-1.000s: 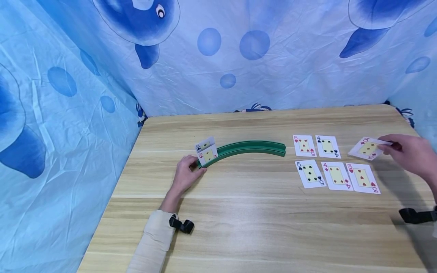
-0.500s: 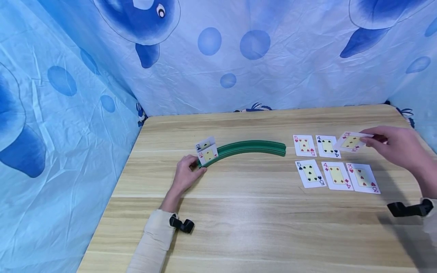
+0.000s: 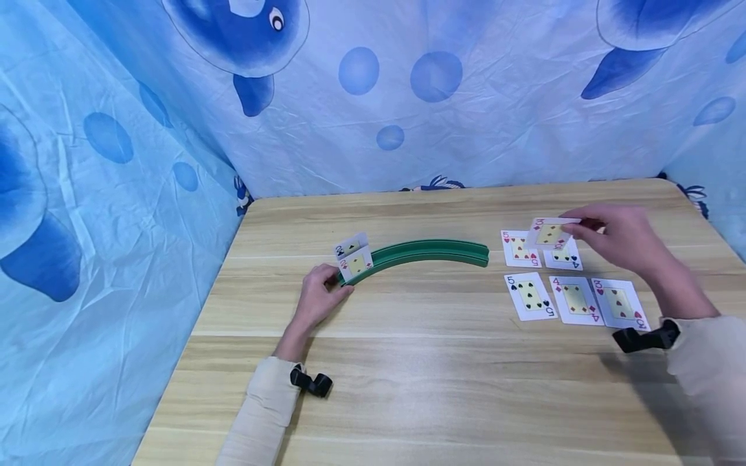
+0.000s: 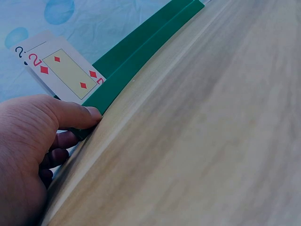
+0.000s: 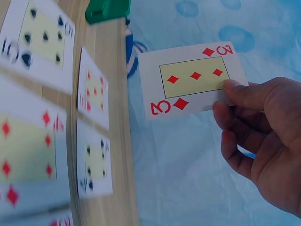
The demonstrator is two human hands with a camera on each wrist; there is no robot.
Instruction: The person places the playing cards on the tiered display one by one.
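My left hand (image 3: 317, 294) grips the left end of a curved green playing card holder (image 3: 428, 250), thumb on its front side and fingers curled behind. In that end of the holder stand a two of diamonds (image 4: 66, 70) and, partly hidden behind it, a black two (image 3: 350, 244). Between thumb and fingers my right hand (image 3: 620, 236) pinches a three of diamonds (image 5: 193, 82), raised above the table. In the head view this card overlaps the five of hearts (image 3: 515, 251) and covers part of the four of spades (image 3: 564, 259).
A nearer row on the wooden table (image 3: 408, 388) holds a five of spades (image 3: 530, 296), a four of diamonds (image 3: 576, 300) and a three of hearts (image 3: 620, 304). Behind the table's far edge hangs a blue sheet (image 3: 396, 168) with whale prints.
My right hand has carried the three of diamonds leftward, from beyond the right end of the back row to above the fives and fours. My left hand and the holder have stayed put.
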